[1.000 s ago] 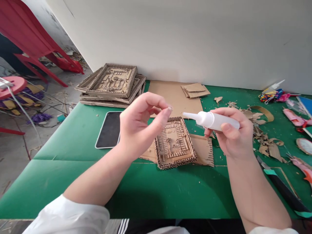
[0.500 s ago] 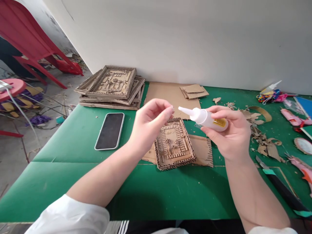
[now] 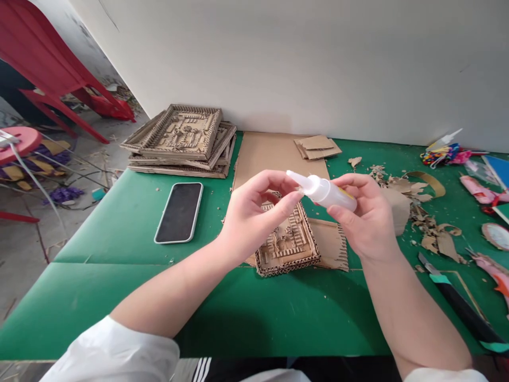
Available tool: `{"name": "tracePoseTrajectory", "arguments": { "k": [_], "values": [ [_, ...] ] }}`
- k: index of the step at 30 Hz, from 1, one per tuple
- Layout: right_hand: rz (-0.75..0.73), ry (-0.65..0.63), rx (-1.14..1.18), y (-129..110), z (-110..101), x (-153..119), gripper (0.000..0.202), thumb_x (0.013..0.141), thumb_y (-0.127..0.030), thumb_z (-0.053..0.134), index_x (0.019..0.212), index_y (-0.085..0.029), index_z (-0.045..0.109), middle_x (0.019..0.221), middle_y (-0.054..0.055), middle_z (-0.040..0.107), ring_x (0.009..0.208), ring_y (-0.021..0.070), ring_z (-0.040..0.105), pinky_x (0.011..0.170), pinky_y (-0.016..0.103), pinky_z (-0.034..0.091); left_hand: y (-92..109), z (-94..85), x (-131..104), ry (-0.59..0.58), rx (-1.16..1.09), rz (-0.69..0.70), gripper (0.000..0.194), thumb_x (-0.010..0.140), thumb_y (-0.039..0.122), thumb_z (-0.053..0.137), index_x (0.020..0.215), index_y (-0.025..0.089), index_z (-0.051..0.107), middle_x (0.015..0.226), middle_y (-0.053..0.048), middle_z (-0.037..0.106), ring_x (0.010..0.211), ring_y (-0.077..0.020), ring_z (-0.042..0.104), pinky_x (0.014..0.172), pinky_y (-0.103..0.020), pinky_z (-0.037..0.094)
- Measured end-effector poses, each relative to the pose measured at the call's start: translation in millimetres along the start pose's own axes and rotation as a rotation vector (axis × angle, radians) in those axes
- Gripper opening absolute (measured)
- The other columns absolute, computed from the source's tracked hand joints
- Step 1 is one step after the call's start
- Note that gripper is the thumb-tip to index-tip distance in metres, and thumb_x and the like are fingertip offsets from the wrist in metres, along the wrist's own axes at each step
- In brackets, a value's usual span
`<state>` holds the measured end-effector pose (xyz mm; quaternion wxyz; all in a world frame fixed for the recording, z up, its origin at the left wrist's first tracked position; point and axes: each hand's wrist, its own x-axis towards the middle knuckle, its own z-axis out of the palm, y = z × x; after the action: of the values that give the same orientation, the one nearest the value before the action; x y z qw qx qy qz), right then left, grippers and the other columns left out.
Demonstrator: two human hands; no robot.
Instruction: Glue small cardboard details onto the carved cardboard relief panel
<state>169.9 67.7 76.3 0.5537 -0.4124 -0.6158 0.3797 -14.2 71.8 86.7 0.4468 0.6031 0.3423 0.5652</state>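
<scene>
So the right hand (image 3: 363, 212) has its fingers wrapped round a white glue bottle (image 3: 330, 193), mid-frame and just right of center. Left hand's (image 3: 260, 215) pinched up at the nozzle, can't tell what's in it. Cardboard frame (image 3: 288, 249) sits right below them, center of the shot.

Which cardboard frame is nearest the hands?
The lone cardboard frame, partly hidden behind the left hand and resting on a flat cardboard strip. The others are in the stack at back left, beyond the phone.
</scene>
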Motion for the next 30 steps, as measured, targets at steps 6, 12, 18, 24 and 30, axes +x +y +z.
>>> {"name": "tracePoseTrajectory", "arguments": {
  "k": [6, 12, 18, 24, 30],
  "values": [
    [-0.029, 0.006, -0.078, -2, 2, -3, 0.030, 0.070, -0.026, 0.073, 0.096, -0.028, 0.058, 0.093, -0.002, 0.064, 0.075, 0.0114, 0.061, 0.060, 0.024, 0.051, 1, 0.2, 1, 0.053, 0.035, -0.013, 0.007, 0.078, 0.026, 0.068, 0.082, 0.020, 0.065, 0.079, 0.002, 0.066, 0.070, -0.0075, 0.060, 0.062, -0.018, 0.049],
    [-0.120, 0.055, -0.265, -11, 7, -9, 0.031, 0.072, -0.021, 0.071, 0.099, -0.027, 0.057, 0.097, 0.000, 0.064, 0.086, 0.0148, 0.062, 0.072, 0.030, 0.054, -1, 0.3, 0, 0.137, 0.075, -0.069, 0.007, 0.076, 0.026, 0.068, 0.076, 0.020, 0.066, 0.077, 0.002, 0.067, 0.063, -0.0067, 0.057, 0.057, -0.018, 0.047],
    [-0.130, 0.071, -0.271, -12, 8, -9, 0.032, 0.071, -0.020, 0.072, 0.099, -0.028, 0.058, 0.097, -0.001, 0.064, 0.087, 0.0151, 0.062, 0.073, 0.031, 0.053, -2, -0.1, 0, 0.141, 0.054, -0.099, 0.010, 0.076, 0.028, 0.068, 0.071, 0.019, 0.064, 0.068, 0.002, 0.062, 0.059, -0.0074, 0.054, 0.051, -0.019, 0.043],
    [-0.023, 0.073, -0.167, -8, 6, -5, 0.029, 0.071, -0.030, 0.072, 0.095, -0.028, 0.057, 0.094, 0.001, 0.064, 0.079, 0.0161, 0.062, 0.064, 0.031, 0.053, -1, -2.2, 2, 0.165, 0.067, -0.076, 0.011, 0.077, 0.029, 0.066, 0.072, 0.019, 0.064, 0.064, 0.002, 0.059, 0.055, -0.0071, 0.051, 0.050, -0.020, 0.043],
    [0.097, 0.030, 0.004, 1, 2, -1, 0.030, 0.072, -0.039, 0.069, 0.097, -0.027, 0.058, 0.092, 0.000, 0.064, 0.076, 0.0149, 0.062, 0.068, 0.032, 0.055, -1, -3.8, 5, 0.168, 0.039, -0.077, 0.010, 0.078, 0.026, 0.065, 0.072, 0.018, 0.062, 0.066, 0.002, 0.059, 0.056, -0.0068, 0.051, 0.051, -0.020, 0.043]
  ]
}}
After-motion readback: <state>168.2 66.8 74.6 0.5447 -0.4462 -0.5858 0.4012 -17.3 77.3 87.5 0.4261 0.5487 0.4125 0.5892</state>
